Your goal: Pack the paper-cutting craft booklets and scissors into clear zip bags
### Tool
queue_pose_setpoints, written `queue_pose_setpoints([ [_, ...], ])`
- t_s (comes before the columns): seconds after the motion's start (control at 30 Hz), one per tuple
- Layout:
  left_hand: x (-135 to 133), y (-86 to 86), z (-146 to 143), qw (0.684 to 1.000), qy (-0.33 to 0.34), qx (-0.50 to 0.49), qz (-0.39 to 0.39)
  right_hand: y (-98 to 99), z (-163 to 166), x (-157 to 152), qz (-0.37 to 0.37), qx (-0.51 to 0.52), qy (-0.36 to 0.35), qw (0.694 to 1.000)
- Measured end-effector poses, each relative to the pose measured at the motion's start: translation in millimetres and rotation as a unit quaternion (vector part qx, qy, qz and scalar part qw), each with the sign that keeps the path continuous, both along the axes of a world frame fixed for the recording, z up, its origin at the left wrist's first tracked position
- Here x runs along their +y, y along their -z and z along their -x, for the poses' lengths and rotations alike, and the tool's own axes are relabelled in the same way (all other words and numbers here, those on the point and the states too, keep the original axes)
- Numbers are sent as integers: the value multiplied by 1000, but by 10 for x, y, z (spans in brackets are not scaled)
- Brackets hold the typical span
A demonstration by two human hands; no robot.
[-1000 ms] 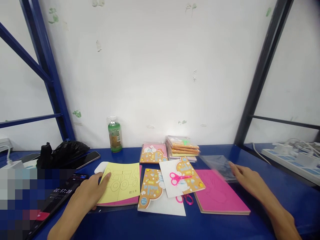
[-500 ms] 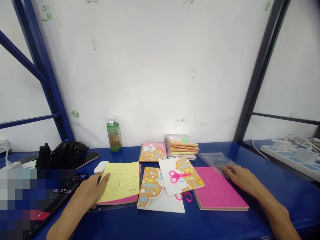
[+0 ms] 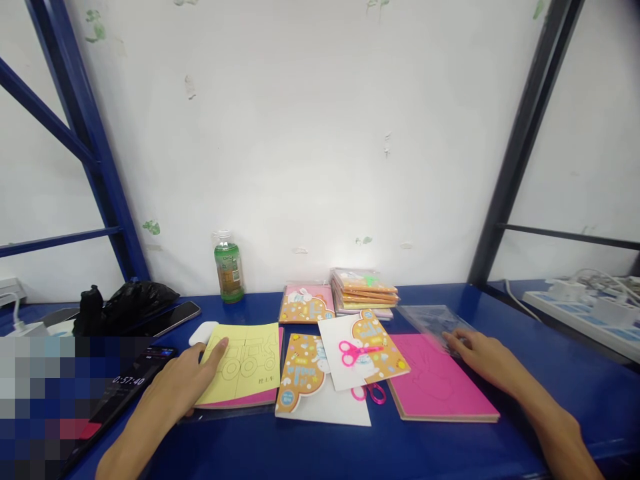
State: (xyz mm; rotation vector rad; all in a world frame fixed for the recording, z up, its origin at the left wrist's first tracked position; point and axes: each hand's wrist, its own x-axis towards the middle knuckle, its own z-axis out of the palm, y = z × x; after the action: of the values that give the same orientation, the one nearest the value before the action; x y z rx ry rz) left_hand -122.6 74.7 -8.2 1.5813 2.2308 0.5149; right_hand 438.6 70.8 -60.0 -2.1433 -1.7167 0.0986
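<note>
The left hand (image 3: 183,383) is laid flat, fingers spread, on the yellow sheet (image 3: 243,363) topping a paper pad near the table's (image 3: 310,453) front edge. The right hand (image 3: 483,357) is pressed, open, on a clear plastic sleeve (image 3: 433,320) beside the pink pad (image 3: 437,387). The slick sleeve could be slid off toward the back edge if pushed carelessly.

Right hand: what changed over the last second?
The right hand slid the clear plastic sleeve slightly leftward, toward the pink pad, fingers flat on its near corner. The left hand stayed on the yellow sheet; scissors and booklets unmoved.
</note>
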Motion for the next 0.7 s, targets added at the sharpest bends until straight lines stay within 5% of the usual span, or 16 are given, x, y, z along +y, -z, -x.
queue_pose_setpoints([
  [0.17,-33,-42,-61,997,24,-2,-79,-22,22,-9,-7,10,-1,1000],
  [0.33,-109,-109,-144,980,61,-128,-139,-63,72,-40,-24,32,3,999],
  [0.53,-396,-480,-204,917,-7,-336,-214,-481,374,-260,-140,68,70,985],
  [0.6,-561,-634,-320,884,11,-417,-210,-651,706,-378,-215,175,53,959],
  [0.7,-825,-676,-615,847,47,-488,-204,-731,1431,-584,-210,448,-117,861],
])
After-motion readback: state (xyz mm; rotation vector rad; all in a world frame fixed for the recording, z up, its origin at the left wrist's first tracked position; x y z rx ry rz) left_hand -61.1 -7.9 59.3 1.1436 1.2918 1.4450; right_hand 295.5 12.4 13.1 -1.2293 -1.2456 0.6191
